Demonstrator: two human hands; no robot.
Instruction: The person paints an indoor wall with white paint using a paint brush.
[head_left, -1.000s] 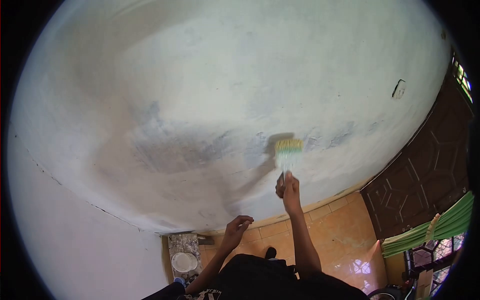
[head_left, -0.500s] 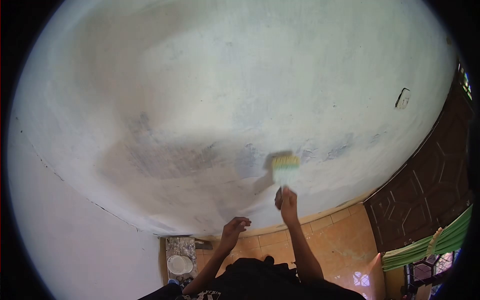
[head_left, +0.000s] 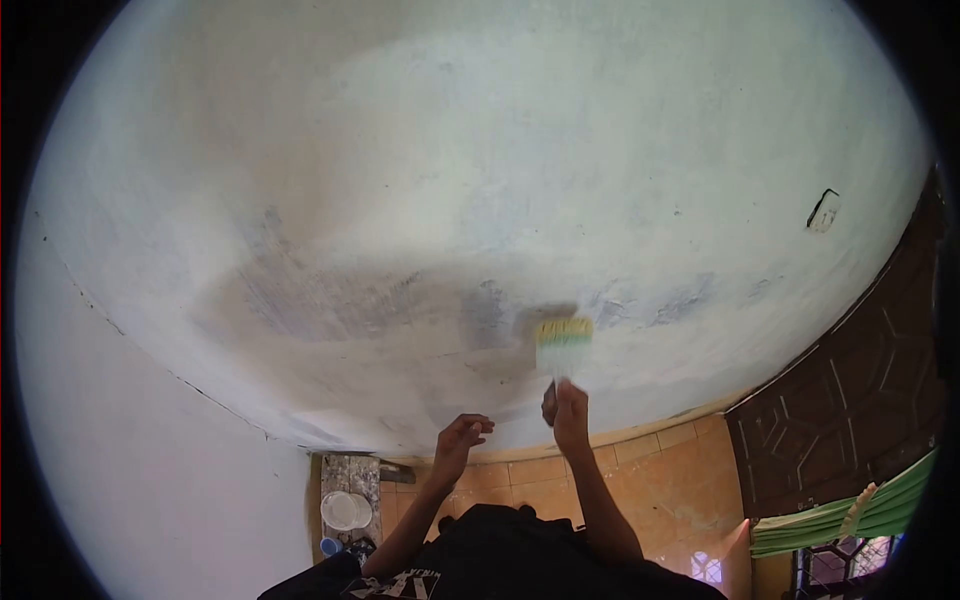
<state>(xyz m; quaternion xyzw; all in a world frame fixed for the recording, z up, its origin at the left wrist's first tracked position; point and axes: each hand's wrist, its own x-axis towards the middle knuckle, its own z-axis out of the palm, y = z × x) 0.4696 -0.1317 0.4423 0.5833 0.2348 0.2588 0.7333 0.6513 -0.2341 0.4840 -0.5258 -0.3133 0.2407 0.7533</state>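
Note:
A wide brush [head_left: 564, 345] with yellow and green bristle bands and a pale body is upright in front of the wall [head_left: 620, 150]. My right hand [head_left: 568, 412] is wrapped round its handle. The brush casts a shadow on the wall at its upper left; whether the bristles touch the surface I cannot tell. Left of it, my left hand [head_left: 463, 440] is raised near the lower wall with its fingers bent and partly together, and nothing shows in it. Grey, rough patches run across the wall above both hands.
A stained bench [head_left: 365, 470] at the lower left bears a white tub [head_left: 345, 511] and a blue cup [head_left: 330, 546]. On the right are a dark carved door [head_left: 830, 400], a green curtain [head_left: 840, 525] and a switch plate [head_left: 823, 212]. Orange tiles [head_left: 650, 490] cover the floor.
The view has shifted slightly. My right hand and the brush are a little further left and lower in view; my left hand is a little higher and further left.

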